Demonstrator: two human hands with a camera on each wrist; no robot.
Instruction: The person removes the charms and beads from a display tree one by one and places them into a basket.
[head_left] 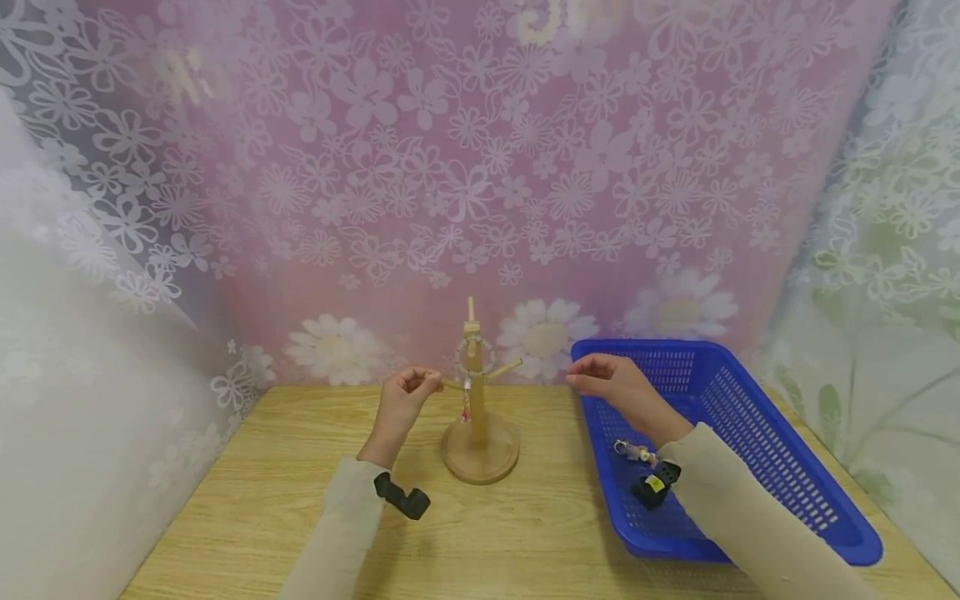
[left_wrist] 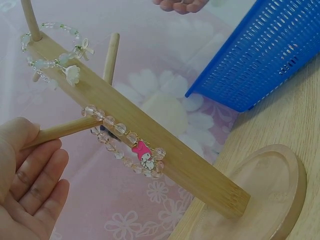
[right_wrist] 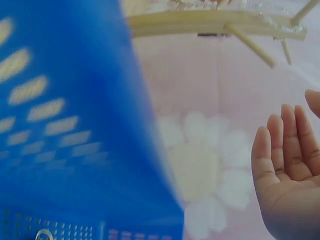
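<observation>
Gap between stand (head_left: 478,417) and basket rim (head_left: 600,458)

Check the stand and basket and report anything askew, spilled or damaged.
Nothing stands out: the wooden stand is upright, the pink-charm bracelet and the paler bracelet hang on it, and the blue basket shows no visible damage. The left wrist view slants the stand only through camera tilt.

My right sleeve (head_left: 750,508) hides part of the blue basket (head_left: 645,347); the trinket (head_left: 636,452) inside it is too small to make out. From my right wrist, the basket's wall blurs and hides the wooden stand's (right_wrist: 175,22) lower end.
</observation>
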